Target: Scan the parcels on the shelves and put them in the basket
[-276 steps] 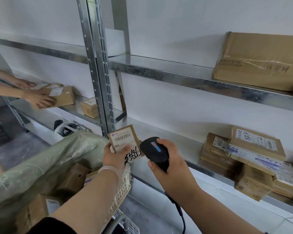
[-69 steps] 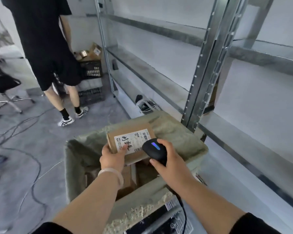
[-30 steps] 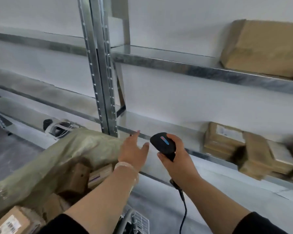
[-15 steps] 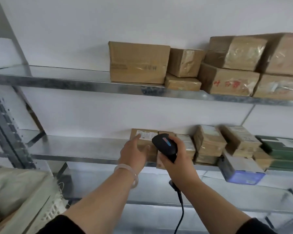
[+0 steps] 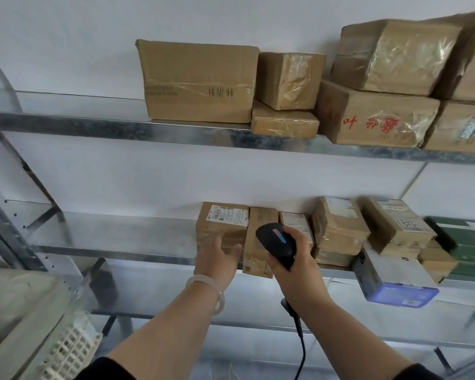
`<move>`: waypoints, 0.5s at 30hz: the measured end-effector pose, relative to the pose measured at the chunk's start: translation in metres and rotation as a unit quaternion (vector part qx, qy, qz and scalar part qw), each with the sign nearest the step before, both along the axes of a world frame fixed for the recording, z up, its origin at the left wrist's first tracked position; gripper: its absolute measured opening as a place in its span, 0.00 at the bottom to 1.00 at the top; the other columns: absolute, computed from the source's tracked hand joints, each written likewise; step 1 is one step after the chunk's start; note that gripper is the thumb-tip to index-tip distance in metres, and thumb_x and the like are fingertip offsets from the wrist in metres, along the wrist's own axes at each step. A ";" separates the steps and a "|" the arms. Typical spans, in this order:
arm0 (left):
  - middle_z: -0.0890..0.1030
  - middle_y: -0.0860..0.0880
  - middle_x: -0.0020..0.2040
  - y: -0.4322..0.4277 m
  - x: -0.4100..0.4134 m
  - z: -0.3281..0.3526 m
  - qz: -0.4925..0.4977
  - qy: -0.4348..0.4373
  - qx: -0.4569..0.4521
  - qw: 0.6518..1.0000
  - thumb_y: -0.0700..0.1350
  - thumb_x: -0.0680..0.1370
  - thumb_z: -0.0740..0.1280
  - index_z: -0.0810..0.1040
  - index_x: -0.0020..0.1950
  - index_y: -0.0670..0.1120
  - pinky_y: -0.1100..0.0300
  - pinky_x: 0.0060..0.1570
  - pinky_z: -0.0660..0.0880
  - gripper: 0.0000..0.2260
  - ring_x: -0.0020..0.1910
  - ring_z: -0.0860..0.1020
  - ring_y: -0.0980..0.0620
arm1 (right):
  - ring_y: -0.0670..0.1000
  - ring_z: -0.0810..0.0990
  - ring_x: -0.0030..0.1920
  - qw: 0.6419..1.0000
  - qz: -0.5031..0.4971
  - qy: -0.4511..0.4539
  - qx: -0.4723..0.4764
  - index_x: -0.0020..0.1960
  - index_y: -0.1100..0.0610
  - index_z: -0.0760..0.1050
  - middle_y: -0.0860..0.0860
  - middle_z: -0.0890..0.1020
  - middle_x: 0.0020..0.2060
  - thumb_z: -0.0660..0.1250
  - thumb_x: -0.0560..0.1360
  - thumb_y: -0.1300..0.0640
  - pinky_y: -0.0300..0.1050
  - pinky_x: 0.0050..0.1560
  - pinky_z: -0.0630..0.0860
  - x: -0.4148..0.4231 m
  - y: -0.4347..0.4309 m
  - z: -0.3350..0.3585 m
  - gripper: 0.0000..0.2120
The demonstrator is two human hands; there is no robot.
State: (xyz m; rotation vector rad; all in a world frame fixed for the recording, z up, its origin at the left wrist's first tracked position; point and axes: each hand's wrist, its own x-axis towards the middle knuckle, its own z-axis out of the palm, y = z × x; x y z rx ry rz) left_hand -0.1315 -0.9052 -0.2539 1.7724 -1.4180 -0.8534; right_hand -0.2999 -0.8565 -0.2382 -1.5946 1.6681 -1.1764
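Left hand [image 5: 217, 256]: fingers apart, laid against the labelled parcel [image 5: 222, 220].
Right hand [image 5: 296, 266]: clamped round the black scanner [image 5: 276, 241].
Parcel: stood leftmost on the middle shelf [image 5: 115, 234].
Basket [image 5: 72, 349]: seen at lower left.

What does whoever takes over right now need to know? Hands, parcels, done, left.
Left hand open, at the front of the leftmost parcel on the middle shelf, not yet gripping it.
Right hand holds the scanner.
Basket lower left, contents out of view.
Done: nothing shown here.
Left: scan this parcel, the rest of the row, then the boxes on the upper shelf.
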 end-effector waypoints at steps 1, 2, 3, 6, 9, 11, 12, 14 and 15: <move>0.68 0.50 0.74 -0.005 0.004 -0.002 0.001 -0.004 0.003 1.000 0.56 0.80 0.64 0.65 0.74 0.57 0.43 0.68 0.71 0.22 0.71 0.69 0.43 | 0.48 0.78 0.54 1.000 0.000 -0.003 0.004 0.65 0.33 0.60 0.41 0.75 0.56 0.72 0.75 0.52 0.33 0.45 0.73 0.005 -0.007 -0.002 0.29; 0.67 0.50 0.75 -0.011 0.008 -0.004 0.002 -0.008 0.008 1.000 0.56 0.80 0.64 0.64 0.75 0.57 0.45 0.69 0.70 0.23 0.72 0.68 0.43 | 0.47 0.78 0.54 1.000 0.000 -0.004 0.008 0.66 0.33 0.60 0.42 0.75 0.57 0.72 0.75 0.52 0.32 0.44 0.73 0.011 -0.013 -0.004 0.29; 0.66 0.50 0.75 -0.016 0.012 -0.006 0.005 -0.010 0.014 1.000 0.57 0.81 0.64 0.64 0.75 0.57 0.46 0.69 0.70 0.23 0.73 0.67 0.43 | 0.47 0.78 0.53 1.000 0.001 -0.003 0.011 0.66 0.34 0.60 0.42 0.75 0.57 0.72 0.75 0.52 0.30 0.43 0.73 0.017 -0.019 -0.006 0.29; 0.67 0.49 0.75 -0.037 0.028 -0.011 0.012 -0.015 0.024 1.000 0.56 0.81 0.63 0.64 0.75 0.56 0.47 0.68 0.68 0.23 0.72 0.68 0.43 | 0.40 0.78 0.47 1.000 0.000 0.001 0.011 0.65 0.34 0.60 0.42 0.75 0.55 0.72 0.75 0.52 0.25 0.36 0.73 0.036 -0.042 -0.008 0.28; 0.71 0.49 0.70 -0.063 0.045 -0.016 0.005 -0.021 0.026 0.999 0.56 0.81 0.63 0.67 0.73 0.55 0.48 0.67 0.71 0.21 0.67 0.71 0.45 | 0.31 0.76 0.46 1.000 -0.019 -0.017 0.009 0.64 0.34 0.61 0.32 0.73 0.52 0.72 0.74 0.52 0.23 0.36 0.71 0.051 -0.068 -0.008 0.27; 0.74 0.50 0.66 -0.082 0.053 -0.019 -0.011 -0.009 0.026 1.000 0.54 0.80 0.64 0.69 0.72 0.56 0.48 0.65 0.73 0.20 0.63 0.74 0.46 | 0.31 0.75 0.49 0.999 -0.030 -0.021 0.013 0.64 0.34 0.62 0.28 0.71 0.51 0.72 0.74 0.51 0.25 0.42 0.70 0.061 -0.083 -0.011 0.27; 0.76 0.50 0.64 -0.092 0.056 -0.020 -0.016 -0.001 0.029 0.999 0.53 0.79 0.64 0.70 0.71 0.57 0.48 0.63 0.75 0.19 0.61 0.75 0.46 | 0.32 0.74 0.51 0.999 -0.034 -0.022 0.017 0.65 0.34 0.62 0.26 0.72 0.50 0.72 0.74 0.50 0.28 0.45 0.70 0.067 -0.090 -0.014 0.28; 0.77 0.51 0.61 -0.109 0.063 -0.024 -0.014 -0.004 0.045 0.999 0.51 0.77 0.64 0.72 0.69 0.59 0.49 0.60 0.75 0.20 0.57 0.77 0.46 | 0.25 0.70 0.52 0.999 -0.044 -0.012 0.016 0.66 0.34 0.62 0.20 0.70 0.49 0.73 0.73 0.49 0.28 0.43 0.69 0.077 -0.101 -0.021 0.28; 0.76 0.50 0.61 -0.117 0.066 -0.027 -0.008 -0.004 0.056 0.998 0.51 0.76 0.64 0.71 0.69 0.60 0.50 0.61 0.75 0.21 0.57 0.77 0.46 | 0.21 0.67 0.52 0.999 -0.049 -0.002 0.011 0.66 0.34 0.62 0.16 0.68 0.49 0.73 0.73 0.49 0.25 0.40 0.69 0.081 -0.106 -0.024 0.28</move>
